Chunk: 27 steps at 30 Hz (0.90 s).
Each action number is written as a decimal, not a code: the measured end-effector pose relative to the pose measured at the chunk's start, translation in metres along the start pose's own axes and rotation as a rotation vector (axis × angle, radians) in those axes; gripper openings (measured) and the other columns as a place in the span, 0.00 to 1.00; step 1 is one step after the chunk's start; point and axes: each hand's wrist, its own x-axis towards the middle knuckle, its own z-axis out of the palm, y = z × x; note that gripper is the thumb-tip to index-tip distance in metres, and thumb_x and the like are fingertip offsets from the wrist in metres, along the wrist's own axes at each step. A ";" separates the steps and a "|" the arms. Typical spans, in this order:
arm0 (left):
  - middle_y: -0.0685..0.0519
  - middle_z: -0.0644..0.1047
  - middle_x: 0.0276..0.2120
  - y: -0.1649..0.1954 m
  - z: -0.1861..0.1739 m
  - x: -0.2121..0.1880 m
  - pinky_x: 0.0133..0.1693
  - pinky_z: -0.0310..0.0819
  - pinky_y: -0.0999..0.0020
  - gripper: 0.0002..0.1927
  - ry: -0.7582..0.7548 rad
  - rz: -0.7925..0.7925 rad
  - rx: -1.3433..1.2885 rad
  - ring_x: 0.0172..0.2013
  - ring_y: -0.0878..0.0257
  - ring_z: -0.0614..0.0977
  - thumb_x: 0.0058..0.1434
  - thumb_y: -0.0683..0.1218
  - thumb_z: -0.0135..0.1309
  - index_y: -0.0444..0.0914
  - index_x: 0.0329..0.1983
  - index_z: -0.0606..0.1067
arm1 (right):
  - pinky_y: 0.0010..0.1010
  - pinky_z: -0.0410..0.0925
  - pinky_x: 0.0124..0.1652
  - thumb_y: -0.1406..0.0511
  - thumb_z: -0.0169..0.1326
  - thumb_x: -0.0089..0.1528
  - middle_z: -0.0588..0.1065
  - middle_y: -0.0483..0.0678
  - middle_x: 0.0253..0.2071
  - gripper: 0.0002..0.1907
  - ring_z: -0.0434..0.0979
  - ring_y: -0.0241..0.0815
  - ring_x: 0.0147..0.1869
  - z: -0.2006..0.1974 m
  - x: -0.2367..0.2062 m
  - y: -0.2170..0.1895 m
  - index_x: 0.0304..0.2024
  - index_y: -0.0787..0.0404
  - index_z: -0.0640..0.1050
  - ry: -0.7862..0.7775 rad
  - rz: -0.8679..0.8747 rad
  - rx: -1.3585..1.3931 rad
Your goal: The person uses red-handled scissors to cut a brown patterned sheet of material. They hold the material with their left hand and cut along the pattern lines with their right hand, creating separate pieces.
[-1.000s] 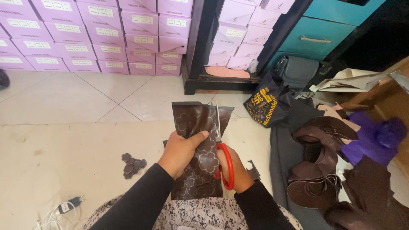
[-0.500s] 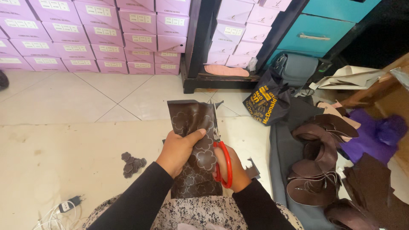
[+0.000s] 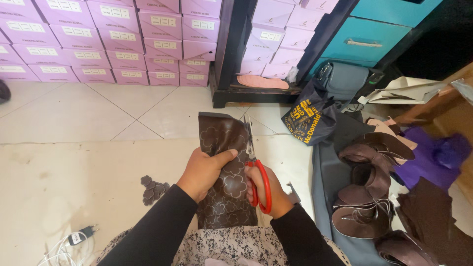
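Above lap: left hand (image 3: 204, 170) pinches brown flower-marked leather sheet (image 3: 224, 172); right hand (image 3: 268, 192) grips red-handled scissors (image 3: 256, 172), blades seemingly at sheet's right edge.

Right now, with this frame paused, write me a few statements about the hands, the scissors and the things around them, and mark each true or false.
1. The left hand grips the brown sheet. True.
2. The scissors have blue handles. False: the handles are red.
3. The right hand holds the scissors at the sheet's right edge. True.
4. The small pile of cut pieces lies on the floor to the right of the hands. False: it lies to their left.
5. Stacked boxes stand against the far wall. True.
6. The sheet is plain, with no pattern. False: flower outlines are marked on it.
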 end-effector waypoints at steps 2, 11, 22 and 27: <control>0.48 0.84 0.33 0.001 -0.001 -0.001 0.34 0.80 0.68 0.11 -0.028 0.035 -0.002 0.30 0.62 0.84 0.58 0.42 0.61 0.30 0.42 0.80 | 0.29 0.64 0.24 0.56 0.47 0.65 0.65 0.43 0.19 0.16 0.64 0.36 0.20 0.000 -0.003 -0.003 0.27 0.60 0.68 -0.031 -0.026 -0.036; 0.48 0.83 0.32 0.007 -0.005 -0.003 0.32 0.79 0.67 0.10 -0.040 0.003 0.056 0.29 0.62 0.84 0.58 0.42 0.60 0.31 0.40 0.79 | 0.27 0.61 0.22 0.58 0.48 0.64 0.63 0.42 0.20 0.15 0.62 0.34 0.19 0.006 -0.003 -0.004 0.26 0.59 0.67 -0.013 -0.006 0.059; 0.47 0.83 0.30 0.011 -0.009 -0.004 0.29 0.81 0.65 0.11 -0.050 -0.069 -0.059 0.27 0.60 0.84 0.57 0.42 0.60 0.29 0.40 0.79 | 0.31 0.69 0.28 0.57 0.46 0.63 0.68 0.45 0.23 0.14 0.69 0.37 0.25 0.007 -0.003 -0.006 0.31 0.60 0.71 -0.069 -0.024 0.074; 0.43 0.82 0.29 0.011 -0.007 -0.007 0.29 0.82 0.62 0.11 -0.061 -0.175 -0.145 0.25 0.57 0.84 0.59 0.42 0.58 0.27 0.39 0.78 | 0.31 0.69 0.31 0.56 0.47 0.62 0.69 0.44 0.29 0.13 0.71 0.37 0.31 0.005 -0.007 -0.007 0.36 0.59 0.70 -0.025 0.014 0.087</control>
